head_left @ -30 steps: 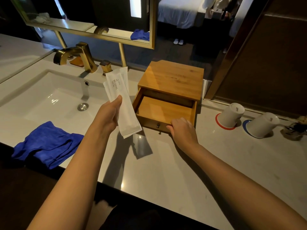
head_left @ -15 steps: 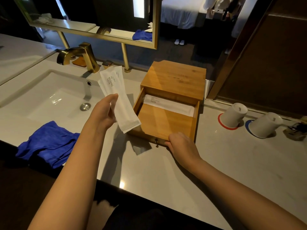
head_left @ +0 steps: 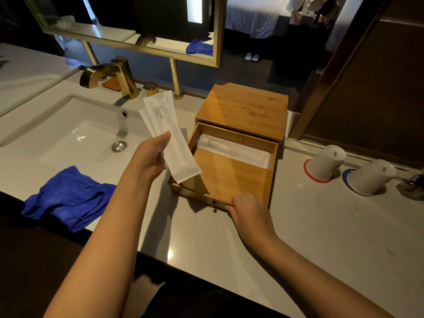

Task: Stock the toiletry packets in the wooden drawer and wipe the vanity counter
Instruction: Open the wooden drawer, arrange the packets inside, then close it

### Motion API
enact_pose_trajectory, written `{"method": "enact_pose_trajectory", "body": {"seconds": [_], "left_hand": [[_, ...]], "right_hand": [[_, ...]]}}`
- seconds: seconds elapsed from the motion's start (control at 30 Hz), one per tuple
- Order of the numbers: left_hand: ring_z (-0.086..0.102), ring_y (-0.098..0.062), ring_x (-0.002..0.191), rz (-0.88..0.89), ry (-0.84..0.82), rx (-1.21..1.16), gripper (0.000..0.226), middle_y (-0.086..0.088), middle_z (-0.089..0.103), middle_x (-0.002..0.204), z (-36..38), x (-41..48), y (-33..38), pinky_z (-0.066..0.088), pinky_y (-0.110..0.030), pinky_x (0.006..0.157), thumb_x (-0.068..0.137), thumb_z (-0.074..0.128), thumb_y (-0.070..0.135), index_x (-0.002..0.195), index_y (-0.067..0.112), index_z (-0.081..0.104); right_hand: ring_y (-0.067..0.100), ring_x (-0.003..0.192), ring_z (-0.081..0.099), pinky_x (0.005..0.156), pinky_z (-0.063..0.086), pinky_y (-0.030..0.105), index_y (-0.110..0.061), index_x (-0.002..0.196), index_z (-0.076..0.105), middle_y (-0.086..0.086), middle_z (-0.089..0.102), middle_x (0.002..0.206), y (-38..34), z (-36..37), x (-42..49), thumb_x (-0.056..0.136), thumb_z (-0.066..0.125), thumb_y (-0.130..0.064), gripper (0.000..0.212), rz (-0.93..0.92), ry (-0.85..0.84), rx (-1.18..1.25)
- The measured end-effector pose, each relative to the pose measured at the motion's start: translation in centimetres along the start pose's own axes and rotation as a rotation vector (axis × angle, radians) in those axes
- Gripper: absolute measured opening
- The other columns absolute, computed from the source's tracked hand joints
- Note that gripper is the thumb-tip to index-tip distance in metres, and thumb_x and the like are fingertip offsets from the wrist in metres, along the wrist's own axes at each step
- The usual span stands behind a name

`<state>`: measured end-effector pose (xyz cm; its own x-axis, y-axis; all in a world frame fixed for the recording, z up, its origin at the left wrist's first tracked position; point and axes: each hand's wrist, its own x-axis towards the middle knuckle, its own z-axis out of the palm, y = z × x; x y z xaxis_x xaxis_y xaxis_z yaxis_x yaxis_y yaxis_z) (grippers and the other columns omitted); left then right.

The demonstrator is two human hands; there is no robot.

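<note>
A wooden box point(head_left: 245, 106) stands on the pale vanity counter point(head_left: 321, 226), its drawer point(head_left: 227, 177) pulled far out toward me. One white "brushing teeth" packet point(head_left: 234, 151) lies flat along the drawer's back. My left hand point(head_left: 149, 157) holds a few more white toiletry packets point(head_left: 167, 134) upright, their lower ends over the drawer's left wall. My right hand point(head_left: 247, 210) grips the drawer's front edge, just right of its small knob point(head_left: 213, 204). A crumpled blue cloth point(head_left: 68, 198) lies at the counter's front edge, left of my left arm.
A white sink basin point(head_left: 75, 136) with a gold faucet point(head_left: 107, 75) lies to the left. Two white cups point(head_left: 327, 160) point(head_left: 370, 176) stand upside down on round coasters to the right of the box. A gold-framed mirror point(head_left: 137, 21) hangs behind. A dark wall panel rises at the right.
My right hand has pulled the drawer further out, which uncovered the packet lying at its back. My left hand with the packets has stayed beside the drawer's left side.
</note>
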<state>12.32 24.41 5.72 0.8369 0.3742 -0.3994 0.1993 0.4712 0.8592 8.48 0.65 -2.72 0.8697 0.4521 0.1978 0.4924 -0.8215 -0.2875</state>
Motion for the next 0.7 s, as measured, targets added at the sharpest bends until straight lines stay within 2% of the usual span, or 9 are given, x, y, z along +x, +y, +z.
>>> {"method": "enact_pose_trajectory", "body": {"seconds": [0.1,0.17,0.23,0.3,0.37,0.47,0.53,0.7], "left_hand": [[0.062,-0.024,0.098,-0.003,-0.022,0.012,0.030,-0.004,0.062,0.100,0.3,-0.1,-0.3,0.053,-0.047,0.081,0.090,0.056,0.016,0.120,0.020,0.050],[0.063,-0.024,0.098,-0.012,-0.044,0.034,0.022,-0.004,0.063,0.099,0.6,-0.3,-1.0,0.053,-0.047,0.082,0.090,0.056,0.017,0.112,0.021,0.054],[0.063,-0.025,0.101,-0.028,-0.077,0.059,0.017,-0.004,0.064,0.101,1.1,-0.7,-1.8,0.053,-0.046,0.082,0.090,0.057,0.018,0.106,0.023,0.057],[0.062,-0.025,0.102,-0.040,-0.107,0.076,0.014,-0.004,0.065,0.101,2.0,-1.0,-2.8,0.053,-0.045,0.082,0.090,0.057,0.018,0.102,0.023,0.058],[0.062,-0.024,0.099,-0.050,-0.126,0.077,0.013,-0.004,0.065,0.100,3.0,-1.5,-3.7,0.054,-0.042,0.079,0.089,0.057,0.018,0.101,0.023,0.058],[0.064,-0.023,0.097,-0.052,-0.142,0.078,0.028,-0.003,0.064,0.104,4.2,-2.0,-4.7,0.057,-0.038,0.069,0.089,0.058,0.022,0.117,0.024,0.054],[0.065,-0.022,0.095,-0.049,-0.123,0.086,0.035,-0.001,0.063,0.105,4.3,-2.0,-4.9,0.058,-0.039,0.066,0.089,0.058,0.026,0.123,0.026,0.050],[0.063,-0.022,0.099,-0.049,-0.093,0.161,0.007,0.000,0.064,0.104,4.0,-1.8,-5.2,0.054,-0.047,0.087,0.092,0.053,0.030,0.099,0.032,0.056]], "right_hand": [[0.015,0.082,0.054,0.065,0.043,0.023,-0.017,0.094,0.062,0.002,0.062,0.093,0.1,-0.6,0.4,0.090,0.054,-0.038,0.022,0.063,-0.135,0.071],[0.012,0.086,0.053,0.067,0.046,0.019,-0.019,0.104,0.059,-0.001,0.058,0.099,0.0,-1.9,1.3,0.089,0.056,-0.041,0.027,0.147,-0.239,0.254],[0.013,0.090,0.056,0.068,0.047,0.018,-0.017,0.112,0.056,0.000,0.056,0.102,-0.3,-3.4,2.7,0.090,0.054,-0.038,0.031,0.246,-0.196,0.487],[0.016,0.095,0.058,0.074,0.049,0.024,-0.014,0.114,0.055,0.001,0.058,0.103,-0.7,-4.7,4.7,0.093,0.050,-0.036,0.031,0.340,-0.140,0.742],[0.015,0.093,0.059,0.075,0.052,0.026,-0.016,0.115,0.054,-0.001,0.060,0.101,-1.5,-5.4,6.6,0.091,0.053,-0.038,0.032,0.369,-0.172,0.873],[0.013,0.083,0.062,0.072,0.056,0.026,-0.018,0.110,0.055,-0.004,0.060,0.092,-2.3,-5.4,8.3,0.084,0.065,-0.034,0.032,0.354,-0.253,0.819],[0.014,0.084,0.063,0.074,0.058,0.028,-0.015,0.105,0.058,0.000,0.062,0.094,-2.2,-5.0,8.8,0.083,0.068,-0.030,0.029,0.369,-0.258,0.789],[0.018,0.093,0.062,0.074,0.056,0.028,-0.012,0.107,0.061,0.006,0.062,0.105,-1.1,-4.7,9.1,0.084,0.067,-0.025,0.028,0.396,-0.235,0.751]]}}
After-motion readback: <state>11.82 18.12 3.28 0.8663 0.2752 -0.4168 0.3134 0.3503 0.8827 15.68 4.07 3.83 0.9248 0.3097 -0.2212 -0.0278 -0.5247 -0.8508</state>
